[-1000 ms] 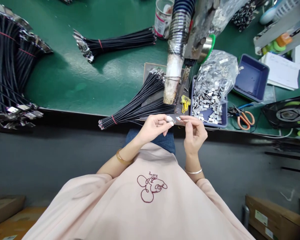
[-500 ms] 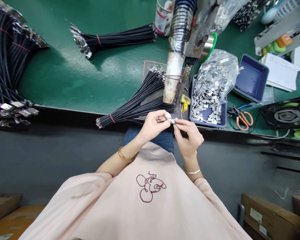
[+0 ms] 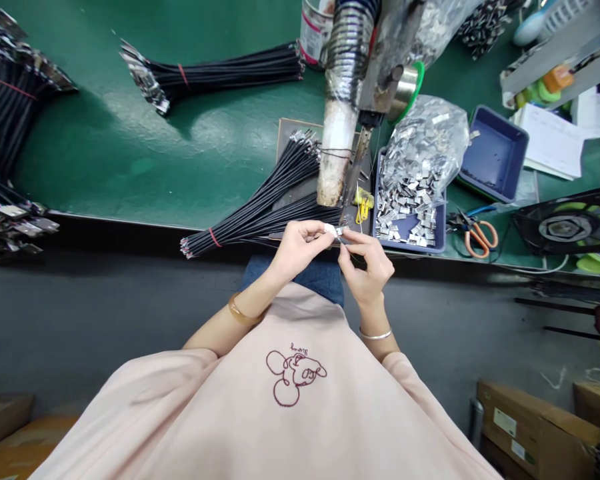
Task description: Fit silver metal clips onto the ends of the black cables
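Observation:
My left hand (image 3: pixel 300 248) is closed in a pinch, a white covering on one fingertip. Facing it, my right hand (image 3: pixel 369 265) pinches with thumb and forefinger. A small silvery metal connector (image 3: pixel 339 231) sits between the fingertips of both hands, with a thin dark piece beside it that is too small to make out. Behind my left hand lies a bundle of black cables (image 3: pixel 240 223), tied with a red band and fanned towards a soldering stand. Right of my hands, a blue tray (image 3: pixel 441 227) holds loose metal connectors (image 3: pixel 417 203) and a clear bag of more.
A ribbed duct (image 3: pixel 347 73) hangs over the work spot, near a yellow clip (image 3: pixel 363 205) and a solder spool (image 3: pixel 405 93). Orange-handled pliers (image 3: pixel 481 239), a second blue tray (image 3: pixel 497 150) and a fan (image 3: pixel 565 223) stand right. More cable bundles (image 3: pixel 225 69) lie left.
The whole view has shifted slightly, so the bench things appear further left. Both hands stay together at the connector, which has tilted a little between the fingertips.

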`<state>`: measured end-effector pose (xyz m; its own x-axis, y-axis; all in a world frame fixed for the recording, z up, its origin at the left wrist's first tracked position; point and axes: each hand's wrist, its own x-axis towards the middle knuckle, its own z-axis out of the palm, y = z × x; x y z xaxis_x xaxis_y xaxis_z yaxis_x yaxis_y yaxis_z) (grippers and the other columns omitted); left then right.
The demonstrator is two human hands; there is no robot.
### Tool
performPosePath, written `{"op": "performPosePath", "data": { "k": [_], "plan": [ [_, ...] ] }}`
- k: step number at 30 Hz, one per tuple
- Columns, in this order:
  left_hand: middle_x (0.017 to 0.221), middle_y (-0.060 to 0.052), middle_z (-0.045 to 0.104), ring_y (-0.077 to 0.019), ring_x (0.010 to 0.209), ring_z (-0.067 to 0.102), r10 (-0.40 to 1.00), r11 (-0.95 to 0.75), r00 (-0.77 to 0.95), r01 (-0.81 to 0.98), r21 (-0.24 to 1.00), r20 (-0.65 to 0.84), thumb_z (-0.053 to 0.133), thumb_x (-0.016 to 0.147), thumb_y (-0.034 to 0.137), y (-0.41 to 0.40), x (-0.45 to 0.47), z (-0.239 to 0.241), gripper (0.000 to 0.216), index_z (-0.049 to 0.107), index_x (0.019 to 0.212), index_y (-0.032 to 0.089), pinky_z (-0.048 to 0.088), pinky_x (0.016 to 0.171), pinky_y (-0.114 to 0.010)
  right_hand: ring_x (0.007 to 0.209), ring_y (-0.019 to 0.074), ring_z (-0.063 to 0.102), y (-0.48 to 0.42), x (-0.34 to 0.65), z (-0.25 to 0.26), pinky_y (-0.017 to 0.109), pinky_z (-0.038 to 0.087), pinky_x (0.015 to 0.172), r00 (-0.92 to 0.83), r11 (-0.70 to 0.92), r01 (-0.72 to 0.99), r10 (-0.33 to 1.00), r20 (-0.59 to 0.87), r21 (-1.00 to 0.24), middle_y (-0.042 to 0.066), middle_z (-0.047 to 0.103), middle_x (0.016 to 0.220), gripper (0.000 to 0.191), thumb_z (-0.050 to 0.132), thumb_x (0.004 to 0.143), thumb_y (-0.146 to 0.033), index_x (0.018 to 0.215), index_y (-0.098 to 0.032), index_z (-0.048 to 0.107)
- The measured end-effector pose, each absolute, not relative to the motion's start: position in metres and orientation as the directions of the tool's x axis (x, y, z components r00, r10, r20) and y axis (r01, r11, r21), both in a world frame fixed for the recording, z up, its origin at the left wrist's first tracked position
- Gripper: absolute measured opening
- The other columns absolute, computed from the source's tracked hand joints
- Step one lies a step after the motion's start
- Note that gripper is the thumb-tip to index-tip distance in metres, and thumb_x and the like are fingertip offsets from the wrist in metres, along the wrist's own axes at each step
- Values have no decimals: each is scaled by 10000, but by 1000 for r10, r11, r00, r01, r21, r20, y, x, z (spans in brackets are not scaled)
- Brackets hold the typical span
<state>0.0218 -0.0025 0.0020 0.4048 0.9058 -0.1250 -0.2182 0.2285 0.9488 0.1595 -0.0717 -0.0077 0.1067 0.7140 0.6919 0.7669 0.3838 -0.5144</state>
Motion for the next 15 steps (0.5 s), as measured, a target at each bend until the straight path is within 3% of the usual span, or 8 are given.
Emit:
{"op": "performPosePath", "data": {
  "k": [10, 15],
  "plan": [
    [574, 30, 528, -55, 535, 398, 937, 130, 341, -148, 980, -73, 674, 724, 207, 1, 26, 5, 105, 692, 670, 119, 341, 518, -186, 1028, 203, 744, -62, 158, -3, 375, 617, 882, 194, 303, 738, 760, 620, -603, 62, 769, 1107, 76, 621, 912, -164, 890, -233, 644],
    [636, 8, 602, -72, 579, 487, 948, 92, 316, -152, 984, -40, 676, 743, 223, 3, 28, 9, 122, 700, 681, 121, 425, 562, -182, 1073, 225, 733, -60, 156, 3, 419, 611, 934, 214, 276, 723, 782, 586, -633, 65, 754, 1154, 72, 621, 920, -203, 868, -239, 656]
  ]
}}
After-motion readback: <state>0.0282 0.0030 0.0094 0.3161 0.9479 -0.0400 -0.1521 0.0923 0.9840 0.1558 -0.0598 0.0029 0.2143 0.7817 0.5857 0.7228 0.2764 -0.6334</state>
